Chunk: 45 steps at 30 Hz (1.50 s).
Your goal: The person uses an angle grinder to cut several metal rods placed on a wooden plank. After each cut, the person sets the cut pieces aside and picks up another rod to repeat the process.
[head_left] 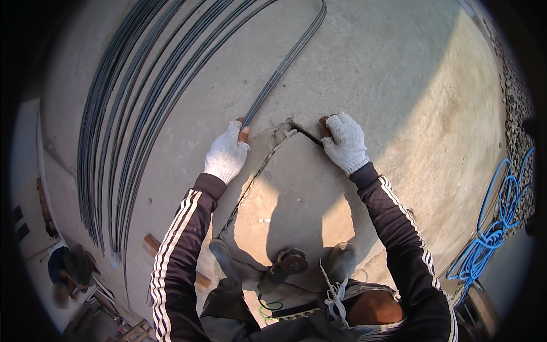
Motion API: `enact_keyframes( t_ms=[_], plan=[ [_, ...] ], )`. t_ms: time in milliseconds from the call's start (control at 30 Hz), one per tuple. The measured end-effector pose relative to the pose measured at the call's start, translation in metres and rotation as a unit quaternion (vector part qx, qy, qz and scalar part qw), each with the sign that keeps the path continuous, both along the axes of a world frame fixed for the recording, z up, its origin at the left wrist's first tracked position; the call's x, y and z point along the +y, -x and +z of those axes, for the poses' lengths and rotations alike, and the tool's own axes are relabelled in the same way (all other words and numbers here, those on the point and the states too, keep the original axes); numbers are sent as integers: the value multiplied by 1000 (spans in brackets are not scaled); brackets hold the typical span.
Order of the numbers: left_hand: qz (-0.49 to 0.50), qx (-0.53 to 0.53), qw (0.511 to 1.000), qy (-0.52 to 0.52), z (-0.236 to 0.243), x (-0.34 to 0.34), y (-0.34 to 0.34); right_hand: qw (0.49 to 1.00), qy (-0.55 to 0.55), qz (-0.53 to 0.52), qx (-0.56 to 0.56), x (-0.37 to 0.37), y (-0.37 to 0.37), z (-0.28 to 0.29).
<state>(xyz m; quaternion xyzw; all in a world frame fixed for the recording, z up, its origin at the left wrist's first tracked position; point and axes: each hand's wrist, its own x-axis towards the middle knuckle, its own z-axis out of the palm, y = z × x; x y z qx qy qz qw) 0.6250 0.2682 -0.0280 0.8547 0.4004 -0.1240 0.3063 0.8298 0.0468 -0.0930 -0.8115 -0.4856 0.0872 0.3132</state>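
My left hand (227,151), in a white knit glove with bare fingertips showing, is closed round the near end of a thin bundle of dark steel rods (276,78). The bundle runs up and away, then bends back at the top. My right hand (345,142), gloved the same way, is curled over the concrete to the right; what its fingers hold, if anything, is hidden. Beside it a dark line (306,134) meets a crack in the floor; I cannot tell if it is a gap or a rod. An angle grinder (289,263) lies between my feet.
Many long dark rods (128,131) curve across the floor at left. Wood pieces (151,244) lie near my left arm. A coiled blue hose or cable (493,242) and gravel (515,108) are at right. Another person (71,268) is low at far left.
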Motion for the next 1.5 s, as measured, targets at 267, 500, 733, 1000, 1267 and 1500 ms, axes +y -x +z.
enact_keyframes(
  t_ms=[267,500,733,1000,1267,1500],
  plan=[
    [-22,-41,998,-38,0,4,8,998,-37,35,-26,-7,-3,-13],
    [-60,-57,982,-171,10,20,11,1000,-22,13,10,-12,-1,-4],
    [2,-41,993,-109,69,76,18,999,-35,-2,15,-11,-1,-8],
    [-85,-98,979,-160,155,159,53,1000,9,7,-5,-13,-3,-8],
    [-35,93,971,-219,60,138,167,998,-43,-6,55,-15,0,-14],
    [-51,20,957,-284,-17,147,231,999,34,32,21,-14,0,-5]
  ],
)
